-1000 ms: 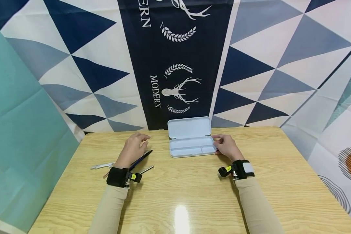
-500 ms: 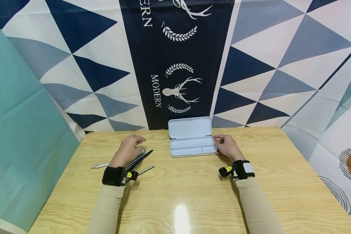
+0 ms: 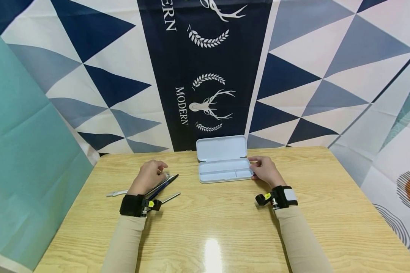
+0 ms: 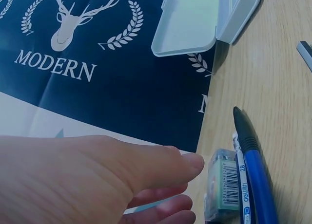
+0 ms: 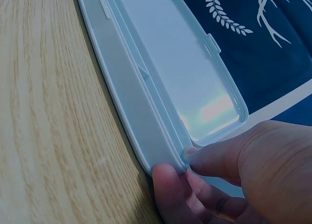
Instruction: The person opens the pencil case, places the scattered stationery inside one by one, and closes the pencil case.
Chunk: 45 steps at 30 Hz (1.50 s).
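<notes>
Beside a small group of stationery, my left hand [image 3: 147,177] reaches over the table with loosely bent fingers. In the left wrist view its thumb and fingers come right up to a small block with a green barcode label [image 4: 224,185], and nothing shows between them. Next to the block lie a white pencil [image 4: 243,190] and a blue pen with a black grip [image 4: 259,180]. My right hand [image 3: 264,171] pinches the right end of a pale blue pencil case [image 3: 222,148], thumb inside the rim and finger outside. The case stands with its lid up, its compartments bare.
A thin metallic stick [image 3: 172,198] lies right of the left wrist. Left of that wrist a slim white tool [image 3: 116,193] shows in part. The wooden table [image 3: 205,220] ends at a patterned cloth wall [image 3: 123,76] behind the case.
My left hand has shifted left and slightly down, uncovering more of the pen and the small block; it then stays nearly still. The right hand keeps its place on the case.
</notes>
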Available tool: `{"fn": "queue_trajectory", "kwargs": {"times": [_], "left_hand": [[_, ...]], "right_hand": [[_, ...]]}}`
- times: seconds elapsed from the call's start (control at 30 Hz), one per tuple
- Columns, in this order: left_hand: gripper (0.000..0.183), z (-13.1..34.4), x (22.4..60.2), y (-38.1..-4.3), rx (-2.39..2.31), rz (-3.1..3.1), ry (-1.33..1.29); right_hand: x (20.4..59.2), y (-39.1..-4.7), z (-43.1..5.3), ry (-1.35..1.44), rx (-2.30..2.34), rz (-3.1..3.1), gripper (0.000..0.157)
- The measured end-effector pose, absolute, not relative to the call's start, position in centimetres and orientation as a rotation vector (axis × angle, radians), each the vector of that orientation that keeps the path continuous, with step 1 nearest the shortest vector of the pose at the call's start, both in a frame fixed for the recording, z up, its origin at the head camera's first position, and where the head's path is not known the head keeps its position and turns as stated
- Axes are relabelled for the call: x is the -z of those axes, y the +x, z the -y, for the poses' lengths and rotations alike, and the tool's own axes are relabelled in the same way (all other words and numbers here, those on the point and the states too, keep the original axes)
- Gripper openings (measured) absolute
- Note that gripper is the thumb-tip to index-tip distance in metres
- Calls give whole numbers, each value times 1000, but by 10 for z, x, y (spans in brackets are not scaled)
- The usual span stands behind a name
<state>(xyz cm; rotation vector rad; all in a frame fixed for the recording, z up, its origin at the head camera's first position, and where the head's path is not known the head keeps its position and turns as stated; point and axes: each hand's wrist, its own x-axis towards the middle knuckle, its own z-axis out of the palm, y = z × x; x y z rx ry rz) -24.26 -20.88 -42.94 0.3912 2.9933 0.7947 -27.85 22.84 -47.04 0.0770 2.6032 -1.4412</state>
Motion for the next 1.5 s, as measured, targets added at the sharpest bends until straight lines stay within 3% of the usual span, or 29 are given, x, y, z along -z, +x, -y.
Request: {"fn": "queue_trajectory", "kwargs": {"times": [1.5], "left_hand": [[25, 215, 443, -250, -813, -2924, 233]], "right_hand": [[470, -279, -229, 66, 1421, -2627, 45]]}}
